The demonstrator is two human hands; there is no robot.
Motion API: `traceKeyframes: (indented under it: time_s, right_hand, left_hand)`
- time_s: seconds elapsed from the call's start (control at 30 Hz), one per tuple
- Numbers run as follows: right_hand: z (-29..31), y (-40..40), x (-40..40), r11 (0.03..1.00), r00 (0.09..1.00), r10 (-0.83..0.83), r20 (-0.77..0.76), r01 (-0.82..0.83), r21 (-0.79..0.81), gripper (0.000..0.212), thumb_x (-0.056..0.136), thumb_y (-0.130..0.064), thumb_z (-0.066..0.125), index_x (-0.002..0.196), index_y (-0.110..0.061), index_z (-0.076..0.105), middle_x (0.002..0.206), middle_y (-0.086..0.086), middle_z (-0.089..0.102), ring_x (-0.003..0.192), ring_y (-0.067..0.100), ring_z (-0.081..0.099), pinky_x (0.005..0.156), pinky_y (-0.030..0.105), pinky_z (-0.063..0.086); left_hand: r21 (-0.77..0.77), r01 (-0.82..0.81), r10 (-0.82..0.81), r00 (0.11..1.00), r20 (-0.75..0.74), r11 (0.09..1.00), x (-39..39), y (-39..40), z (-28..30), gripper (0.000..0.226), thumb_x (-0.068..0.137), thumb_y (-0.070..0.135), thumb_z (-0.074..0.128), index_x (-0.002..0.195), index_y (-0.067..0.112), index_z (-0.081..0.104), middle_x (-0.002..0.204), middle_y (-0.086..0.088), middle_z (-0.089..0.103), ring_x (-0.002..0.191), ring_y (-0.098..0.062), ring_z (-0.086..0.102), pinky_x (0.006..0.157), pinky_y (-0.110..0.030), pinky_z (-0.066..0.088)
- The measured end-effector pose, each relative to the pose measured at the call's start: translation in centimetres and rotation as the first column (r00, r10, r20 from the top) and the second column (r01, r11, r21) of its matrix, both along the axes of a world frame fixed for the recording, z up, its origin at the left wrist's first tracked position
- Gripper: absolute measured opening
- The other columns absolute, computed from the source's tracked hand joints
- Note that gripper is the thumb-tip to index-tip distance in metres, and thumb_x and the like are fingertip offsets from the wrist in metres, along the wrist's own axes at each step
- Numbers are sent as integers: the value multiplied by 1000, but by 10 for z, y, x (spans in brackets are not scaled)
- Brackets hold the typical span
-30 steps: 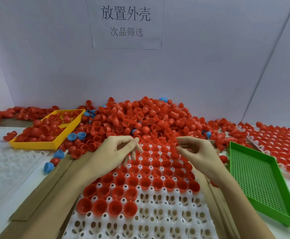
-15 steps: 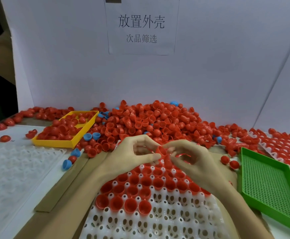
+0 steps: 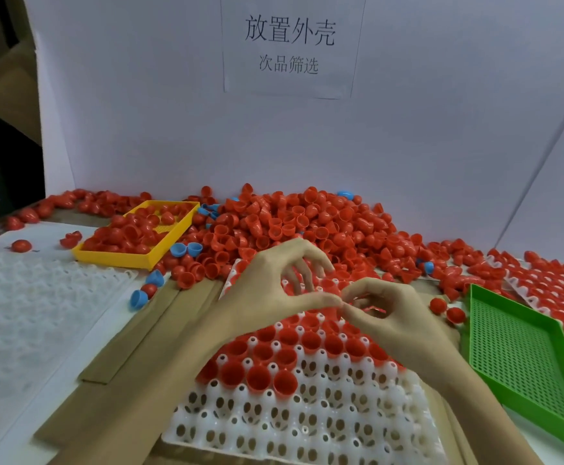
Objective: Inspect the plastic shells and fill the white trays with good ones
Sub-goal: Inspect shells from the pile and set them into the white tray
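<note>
Both hands hover over the far half of the white tray, whose far rows hold red shells seated open side up while its near sockets stand bare. The left hand has its fingers curled, thumb tip meeting the right hand's fingertips; whether it holds anything cannot be told. The right hand pinches thumb to forefinger, a sliver of red showing behind them. A heap of red shells lies beyond, a yellow tray of shells at left, a green perforated tray at right on the surface.
</note>
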State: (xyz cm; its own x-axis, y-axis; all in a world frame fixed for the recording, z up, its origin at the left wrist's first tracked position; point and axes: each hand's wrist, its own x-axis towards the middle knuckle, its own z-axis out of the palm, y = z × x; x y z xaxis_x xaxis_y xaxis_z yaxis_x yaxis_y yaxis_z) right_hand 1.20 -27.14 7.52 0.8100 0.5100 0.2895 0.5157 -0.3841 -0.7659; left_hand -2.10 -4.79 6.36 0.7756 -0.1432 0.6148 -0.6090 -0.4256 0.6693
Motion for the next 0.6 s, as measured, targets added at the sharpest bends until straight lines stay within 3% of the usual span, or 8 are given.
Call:
traceKeyframes:
  time_s: [0.07, 0.13, 0.2, 0.33, 0.5, 0.6]
  right_hand:
    - [-1, 0, -9, 974, 994, 41, 98, -18, -225, 6, 88, -34, 78, 86, -36, 73, 87, -12, 68, 76, 4, 64, 65, 19, 54]
    - [-5, 4, -20, 888, 981, 114, 154, -31, -459, 11, 89, -37, 76, 84, -40, 66, 93, -19, 59, 86, -2, 58, 73, 12, 49]
    - [-11, 14, -31, 809, 969, 179, 168, -48, -586, 12, 91, -37, 74, 89, -42, 64, 98, -23, 51, 87, -3, 54, 77, 10, 47]
    - [-12, 27, -39, 754, 963, 218, 156, -65, -654, 12, 94, -33, 72, 105, -35, 68, 102, -21, 44, 87, -2, 48, 70, 13, 44]
    - [-16, 35, -41, 696, 947, 274, 167, -75, -714, 8, 95, -18, 69, 100, -21, 63, 102, -10, 51, 88, 4, 48, 70, 19, 45]
    - [-10, 31, -33, 706, 947, 307, 94, -160, -689, 6, 96, -29, 70, 98, -23, 68, 95, -14, 56, 85, -1, 51, 69, 16, 47]
  left_hand:
    - [-136, -165, 169, 985, 23, 977, 2, 10, 3, 23, 96, 42, 69, 106, 21, 69, 87, 5, 69, 74, -16, 68, 68, -30, 57]
    - [-266, -275, 291, 957, 22, 924, 5, 19, 3, 26, 104, 40, 55, 101, 17, 67, 73, 0, 65, 59, -14, 61, 59, -26, 51]
    - [-297, -336, 354, 935, 8, 894, 7, 25, 2, 29, 108, 33, 50, 95, 14, 66, 66, -2, 63, 52, -17, 58, 54, -22, 47]
    - [-261, -363, 377, 926, 5, 895, 9, 29, 2, 32, 110, 30, 47, 91, 14, 66, 64, -2, 63, 49, -20, 58, 53, -21, 46]
    - [-207, -346, 361, 932, 39, 915, 9, 26, 2, 32, 110, 30, 49, 88, 15, 67, 63, 0, 62, 50, -14, 58, 55, -20, 48]
    - [-194, -331, 347, 937, 51, 923, 9, 26, 2, 32, 109, 31, 49, 88, 16, 68, 63, 2, 63, 51, -14, 60, 55, -18, 47]
